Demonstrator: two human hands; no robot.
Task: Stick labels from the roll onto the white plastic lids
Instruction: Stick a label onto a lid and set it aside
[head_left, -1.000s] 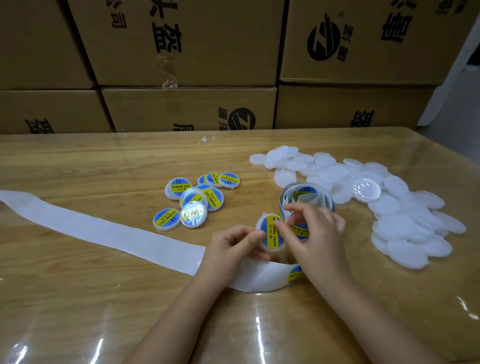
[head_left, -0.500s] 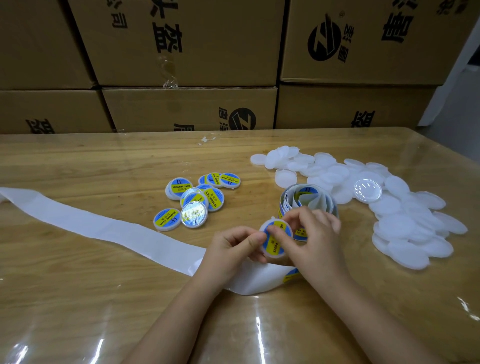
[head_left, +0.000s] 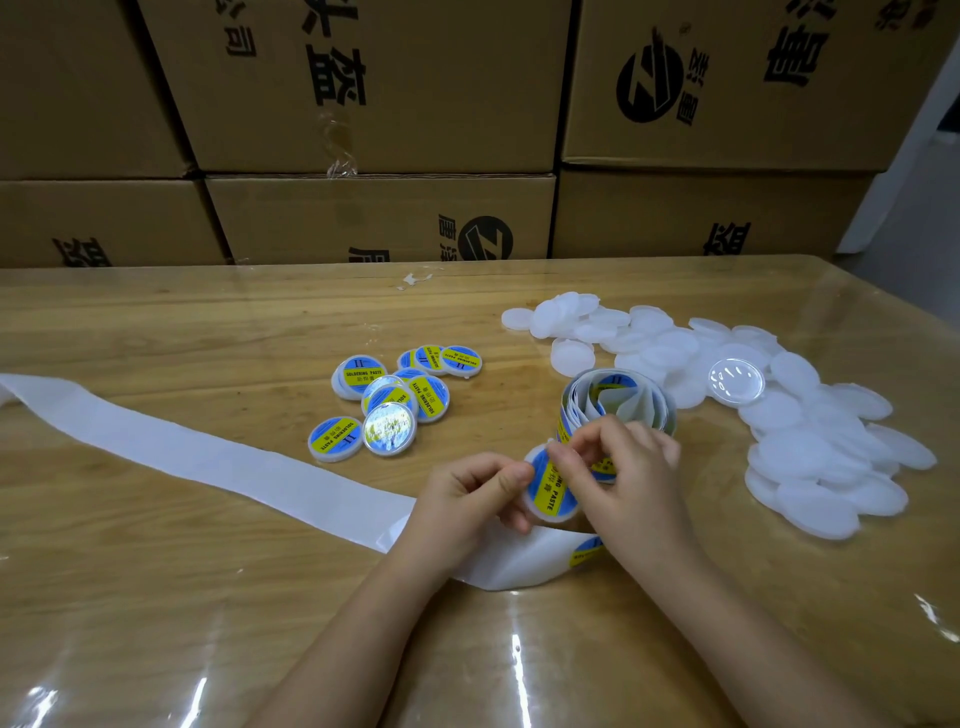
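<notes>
White lid (head_left: 549, 496) pinched between left hand (head_left: 467, 499) and right hand (head_left: 631, 480).

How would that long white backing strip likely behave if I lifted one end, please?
The backing strip probably droops limply, since it lies flat and bends into a loop toward the label roll. It looks paper-thin, so likely very light and easily dragged.

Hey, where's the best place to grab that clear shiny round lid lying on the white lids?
Probably by the rim: pinch opposite edges of the clear shiny round lid from above. It lies flat, uncovered, on the pile of white plastic lids, so only its thin edge offers a hold.
</notes>
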